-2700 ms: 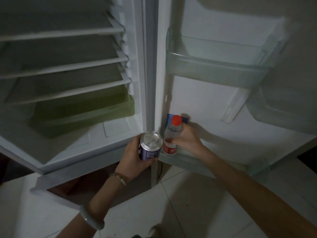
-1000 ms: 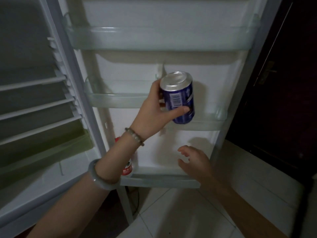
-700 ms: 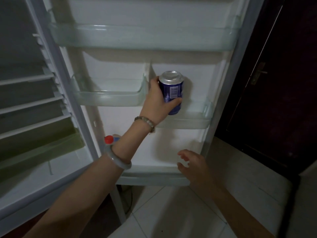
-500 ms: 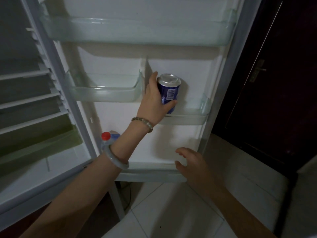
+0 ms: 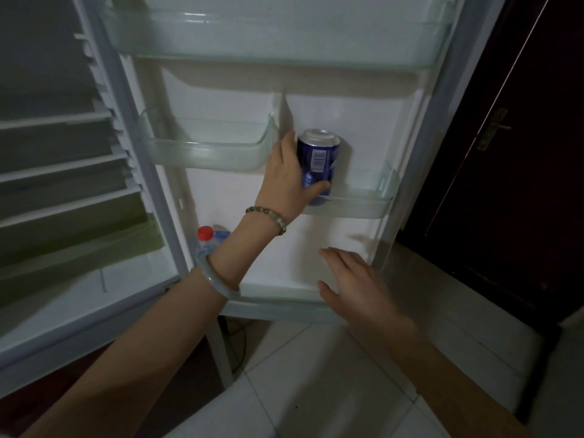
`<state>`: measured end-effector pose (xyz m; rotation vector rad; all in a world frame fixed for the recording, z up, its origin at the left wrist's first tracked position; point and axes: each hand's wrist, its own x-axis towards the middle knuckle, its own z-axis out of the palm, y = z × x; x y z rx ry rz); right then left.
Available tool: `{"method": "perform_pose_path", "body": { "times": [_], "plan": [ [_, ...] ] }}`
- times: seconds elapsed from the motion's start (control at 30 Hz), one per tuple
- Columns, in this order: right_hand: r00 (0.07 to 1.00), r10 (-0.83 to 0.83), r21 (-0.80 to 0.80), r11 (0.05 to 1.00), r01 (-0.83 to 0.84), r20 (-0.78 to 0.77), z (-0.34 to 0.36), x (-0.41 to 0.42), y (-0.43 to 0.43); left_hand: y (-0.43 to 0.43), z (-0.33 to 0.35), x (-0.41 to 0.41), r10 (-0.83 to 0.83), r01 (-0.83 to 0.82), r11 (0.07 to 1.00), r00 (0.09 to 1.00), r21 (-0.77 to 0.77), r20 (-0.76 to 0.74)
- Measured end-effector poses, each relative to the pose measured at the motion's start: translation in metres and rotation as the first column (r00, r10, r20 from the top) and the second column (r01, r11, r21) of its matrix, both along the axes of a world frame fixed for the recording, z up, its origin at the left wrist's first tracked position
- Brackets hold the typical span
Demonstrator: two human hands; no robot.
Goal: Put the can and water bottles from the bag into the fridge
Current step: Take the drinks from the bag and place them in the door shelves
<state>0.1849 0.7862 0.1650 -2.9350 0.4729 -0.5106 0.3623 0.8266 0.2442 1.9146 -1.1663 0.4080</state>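
Observation:
A blue can [image 5: 319, 159] with a silver top stands upright in the small clear door bin [image 5: 363, 205] on the right of the open fridge door. My left hand [image 5: 286, 181] is wrapped around the can's left side and front. A water bottle [image 5: 207, 240] with a red cap stands in the bottom door shelf [image 5: 284, 290] at the left, partly hidden behind my left forearm. My right hand [image 5: 354, 284] hovers with fingers spread in front of the bottom shelf, holding nothing.
Another clear bin [image 5: 205, 150] hangs left of the can, and a long bin [image 5: 278, 39] runs above. Fridge shelves [image 5: 60, 165] and a green drawer [image 5: 72, 245] are at left. A dark door [image 5: 512, 153] stands right. White floor tiles lie below.
My left hand carried the can up from near the bottom shelf and lowered it into the small right door bin. My right hand let go of the bottle and opened.

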Motion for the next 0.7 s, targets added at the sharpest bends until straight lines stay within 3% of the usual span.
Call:
{"method": "perform_pose_path", "body": {
  "times": [0.23, 0.43, 0.7],
  "plan": [
    [1.0, 0.018, -0.028, 0.999, -0.018, 0.023, -0.002, -0.004, 0.005, 0.036, -0.008, -0.024, 0.0, 0.001, 1.0, 0.989, -0.01, 0.149],
    [0.989, 0.131, -0.045, 0.991, -0.128, 0.074, -0.015, 0.0, 0.024, 0.109, -0.068, -0.039, 0.079, -0.18, 0.949, 0.931, 0.259, 0.357],
    [0.91, 0.411, -0.047, 0.909, -0.414, -0.059, -0.055, 0.047, 0.093, 0.24, -0.154, -0.061, 0.29, -0.407, 0.755, 0.91, 0.513, 0.295]
  ]
}}
